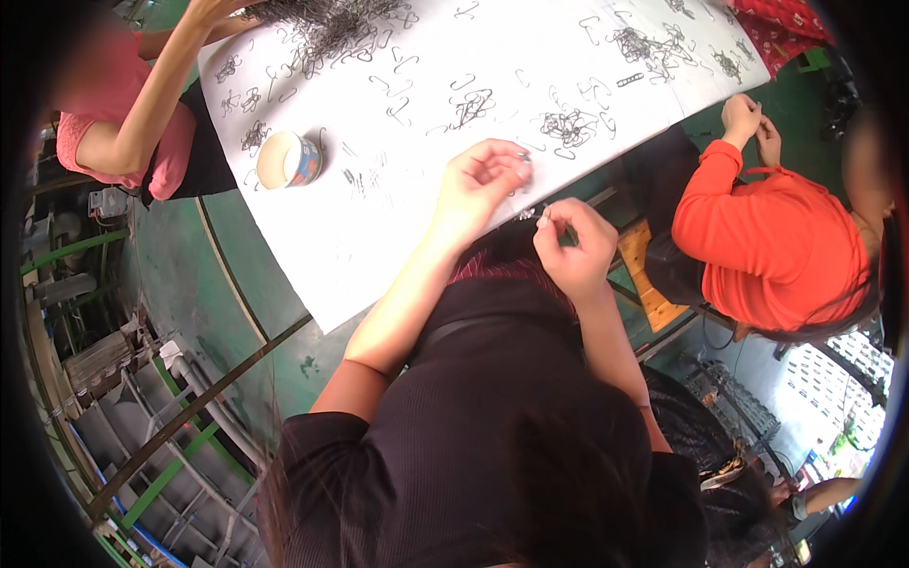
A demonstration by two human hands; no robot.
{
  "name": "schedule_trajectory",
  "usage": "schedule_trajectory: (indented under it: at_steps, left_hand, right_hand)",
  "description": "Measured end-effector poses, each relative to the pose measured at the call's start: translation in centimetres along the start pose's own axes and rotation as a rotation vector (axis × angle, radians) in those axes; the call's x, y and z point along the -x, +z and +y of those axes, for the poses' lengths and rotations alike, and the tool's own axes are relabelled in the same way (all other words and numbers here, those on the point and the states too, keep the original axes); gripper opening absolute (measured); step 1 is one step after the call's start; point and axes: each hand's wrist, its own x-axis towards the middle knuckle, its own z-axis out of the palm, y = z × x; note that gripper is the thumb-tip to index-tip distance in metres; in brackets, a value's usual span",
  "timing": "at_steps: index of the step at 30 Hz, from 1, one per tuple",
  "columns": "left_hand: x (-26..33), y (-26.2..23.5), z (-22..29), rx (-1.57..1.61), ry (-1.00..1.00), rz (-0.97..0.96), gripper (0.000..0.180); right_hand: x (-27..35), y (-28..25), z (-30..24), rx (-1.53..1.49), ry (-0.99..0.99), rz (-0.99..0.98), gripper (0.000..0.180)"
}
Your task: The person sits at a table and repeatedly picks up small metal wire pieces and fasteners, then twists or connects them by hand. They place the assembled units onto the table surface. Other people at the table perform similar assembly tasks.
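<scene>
My left hand point(487, 185) is raised at the near edge of the white table point(379, 246), fingers curled in toward the palm. Whatever lies inside them is too small to make out. Lower and to the right, my right hand point(579, 244) pinches thumb and forefinger together just off the table edge. A tiny dark and shiny piece shows at those fingertips, its kind unclear. Beyond my hands, a loose pile of dark bent wire hooks point(566, 126) lies on the white surface. Another small pile of hooks point(471, 107) sits farther left.
A paper tub point(289, 159) stands at the table's left. The largest heap of dark hooks point(331, 28) is at the far left, beside a person in pink point(104, 123). At right a person in orange point(757, 237) works near a wooden stool point(646, 279). More hooks point(653, 47) lie far right.
</scene>
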Motion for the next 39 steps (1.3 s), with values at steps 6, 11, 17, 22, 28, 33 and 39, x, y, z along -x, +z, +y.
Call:
schedule_trajectory:
  at_steps: [6, 11, 17, 22, 28, 33, 39]
  left_hand:
    - [1.8, 1.6, 0.2, -0.007, 0.024, -0.049, 0.016]
    - [2.2, 1.6, -0.2, 0.014, 0.097, -0.012, 0.015]
    - [2.1, 1.0, -0.4, -0.036, 0.136, 0.008, 0.014]
    - [1.5, 0.9, -1.4, -0.016, 0.053, -0.024, 0.014]
    - [1.7, 1.3, -2.0, 0.093, -0.030, -0.115, 0.012]
    - [1.5, 1.1, -1.9, 0.053, 0.089, -0.136, 0.011]
    - [3.2, -0.7, -0.4, -0.093, 0.329, -0.180, 0.008]
  right_hand:
    - [-0.3, 0.4, 0.0, 0.074, -0.003, 0.031, 0.009]
    - [0.0, 0.3, 0.3, 0.099, -0.042, -0.004, 0.012]
    - [-0.4, 0.4, 0.1, 0.088, -0.055, -0.035, 0.011]
    - [-1.0, 0.3, 0.8, 0.117, -0.056, -0.094, 0.010]
    - [-0.3, 0.0, 1.2, 0.105, 0.123, -0.180, 0.009]
    - [1.9, -1.0, 2.2, -0.128, 0.341, -0.144, 0.014]
    - [-4.8, -1.4, 6.9, -0.004, 0.398, -0.193, 0.028]
